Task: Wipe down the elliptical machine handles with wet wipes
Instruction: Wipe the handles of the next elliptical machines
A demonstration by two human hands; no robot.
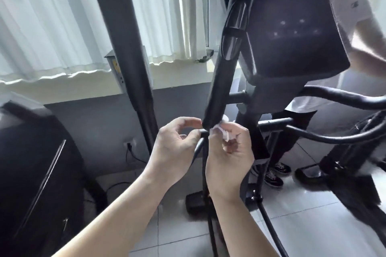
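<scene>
The elliptical's left moving handle (227,52) is a black padded bar rising from centre to top. My right hand (228,148) holds a crumpled white wet wipe (221,131) just below the lower end of the handle's foam grip. My left hand (175,146) is beside it on the left, fingers loosely curled, fingertips close to the thin black rod (203,146) under the grip; I cannot tell whether they touch it. The dark console (292,23) sits at the upper right, with fixed curved handlebars (342,98) below it.
A thick black pole (129,48) stands left of the handle before white curtains (52,23). A dark machine (35,162) fills the lower left. Another person in a white shirt (351,6) and dark shoes (275,173) stands behind the elliptical. The floor is grey tile (302,225).
</scene>
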